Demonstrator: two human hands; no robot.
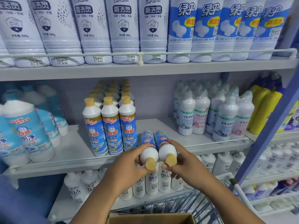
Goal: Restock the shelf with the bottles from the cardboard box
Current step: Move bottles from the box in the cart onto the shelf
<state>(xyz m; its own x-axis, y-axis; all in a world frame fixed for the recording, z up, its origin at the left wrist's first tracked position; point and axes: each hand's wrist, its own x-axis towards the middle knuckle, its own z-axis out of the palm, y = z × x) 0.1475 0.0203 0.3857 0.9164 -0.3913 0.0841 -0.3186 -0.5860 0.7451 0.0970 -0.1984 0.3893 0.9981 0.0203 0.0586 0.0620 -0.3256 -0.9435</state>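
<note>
Bottles (148, 147) (166, 147) gripped one per hand, left hand (129, 165) and right hand (182, 164), tipped toward twelve o'clock; next, stand them right of the stocked row (110, 126)

Two bare forearms in view, no sleeves visible up to the frame's lower edge; left hand (129, 165) bare, no glove, no ring or watch showing; right hand (181, 160) bare too, wrist unadorned; fingernails short, one thumbnail visible on the right hand; no other clothing seen.
</note>
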